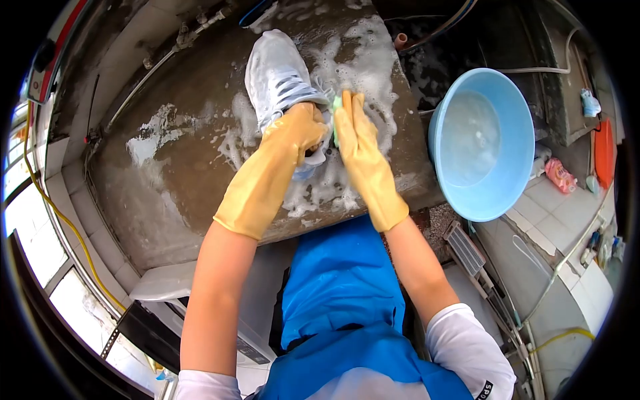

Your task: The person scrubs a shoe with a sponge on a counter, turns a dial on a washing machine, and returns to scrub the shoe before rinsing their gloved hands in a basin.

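Observation:
A white sneaker [275, 70] with grey-and-white laces lies on the wet, foamy slab [200, 193], toe pointing away from me. My left hand [297, 130], in a yellow rubber glove, grips it around the ankle opening. My right hand [359, 140], gloved the same way, has its fingers stretched along the shoe's right side. Between those fingers and the shoe is a pale green scrubber [336, 120], mostly hidden by the glove, so its exact kind is unclear. White suds [363, 63] surround the shoe.
To the right stands a light blue basin [443, 140] holding cloudy, soapy water. A blue-handled brush [257, 13] lies at the slab's far edge. Pipes [183, 43] run along the left wall. A pink package [561, 175] and an orange dustpan-like piece [603, 153] are farther right.

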`<state>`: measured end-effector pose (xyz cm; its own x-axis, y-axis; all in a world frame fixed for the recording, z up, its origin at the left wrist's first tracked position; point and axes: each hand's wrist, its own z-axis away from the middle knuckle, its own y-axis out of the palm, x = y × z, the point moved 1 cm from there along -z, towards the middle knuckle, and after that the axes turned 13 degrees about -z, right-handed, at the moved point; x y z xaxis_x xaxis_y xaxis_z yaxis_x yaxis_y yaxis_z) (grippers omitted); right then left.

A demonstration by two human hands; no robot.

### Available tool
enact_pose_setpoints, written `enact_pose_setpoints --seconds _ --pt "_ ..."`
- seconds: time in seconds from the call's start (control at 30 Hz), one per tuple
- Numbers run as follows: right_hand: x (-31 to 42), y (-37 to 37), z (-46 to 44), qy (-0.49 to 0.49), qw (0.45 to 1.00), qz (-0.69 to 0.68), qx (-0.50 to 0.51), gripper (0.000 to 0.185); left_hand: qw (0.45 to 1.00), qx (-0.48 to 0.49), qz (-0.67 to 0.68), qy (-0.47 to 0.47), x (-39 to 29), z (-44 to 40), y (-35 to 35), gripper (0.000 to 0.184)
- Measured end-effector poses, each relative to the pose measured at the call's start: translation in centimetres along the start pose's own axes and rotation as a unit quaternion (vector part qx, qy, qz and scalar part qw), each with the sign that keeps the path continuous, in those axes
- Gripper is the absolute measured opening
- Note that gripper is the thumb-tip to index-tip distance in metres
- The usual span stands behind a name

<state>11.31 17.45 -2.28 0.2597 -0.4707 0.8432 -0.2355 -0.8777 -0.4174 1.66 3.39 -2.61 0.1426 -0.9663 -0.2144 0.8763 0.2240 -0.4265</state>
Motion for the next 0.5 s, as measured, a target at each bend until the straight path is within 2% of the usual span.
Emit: enact_pose_setpoints --seconds 0.03,0.07,0.13,0.17,0.2,0.23,0.27,0.3,0.33,0.37,0.4,0.43,0.47,0.5 --pt "-0.5 0.5 0.8 0.037 0.999 -0.027 -0.001 0.050 0.999 -0.027 0.047 -0.006 -0.1 0.3 0.6 0.015" --pt "-0.4 1.0 1.3 0.127 0.988 -0.086 0.009 0.052 0.994 -0.054 0.093 -0.009 -0.2 0.6 1.2 0.007" --pt "2.4 0.3 3.6 0.339 0.922 -0.181 0.049 0.055 0.985 -0.162 -0.022 0.051 -0.9 -0.1 2.7 0.023" --pt "2.8 0.5 4.7 0.360 0.910 -0.205 0.003 0.050 0.978 -0.193 -0.050 0.060 -1.5 0.4 3.2 0.030" --pt "1.4 0.8 4.5 0.360 0.910 -0.206 -0.004 0.050 0.972 -0.216 -0.068 0.066 -2.2 0.8 3.7 0.036" --pt "-0.5 1.4 3.4 0.231 0.961 -0.148 -0.025 0.049 0.967 -0.233 -0.080 0.069 -2.6 1.1 3.8 0.043" --pt "-2.2 1.7 2.0 0.097 0.990 -0.086 -0.048 0.049 0.972 -0.213 -0.068 0.069 -3.0 1.1 3.3 0.043" --pt "-2.4 1.3 -0.9 0.191 0.980 -0.063 0.003 0.047 0.977 -0.193 -0.056 0.068 -3.3 1.1 2.8 0.044" --pt "-2.2 1.3 -0.6 0.195 0.979 -0.065 0.003 0.047 0.988 -0.135 -0.049 0.062 -3.1 0.7 2.1 0.045" --pt "-1.6 1.3 0.0 0.102 0.995 0.015 -0.008 0.046 0.987 -0.149 -0.043 0.035 -3.2 0.8 2.2 0.039" --pt "-0.9 0.9 1.0 0.058 0.997 0.060 -0.002 0.044 0.994 -0.103 -0.019 0.033 -3.0 1.1 2.1 0.043" --pt "0.4 0.3 1.5 0.013 0.994 0.106 0.001 0.042 0.992 -0.116 -0.003 0.046 -2.8 1.1 2.1 0.032" --pt "2.1 0.4 4.0 0.023 0.984 0.172 0.030 0.042 0.990 -0.130 0.013 0.059 -2.6 1.0 2.0 0.024" --pt "2.3 1.6 5.7 0.040 0.997 0.061 -0.018 0.044 0.990 -0.129 0.009 0.061 -2.2 0.8 1.8 0.024"
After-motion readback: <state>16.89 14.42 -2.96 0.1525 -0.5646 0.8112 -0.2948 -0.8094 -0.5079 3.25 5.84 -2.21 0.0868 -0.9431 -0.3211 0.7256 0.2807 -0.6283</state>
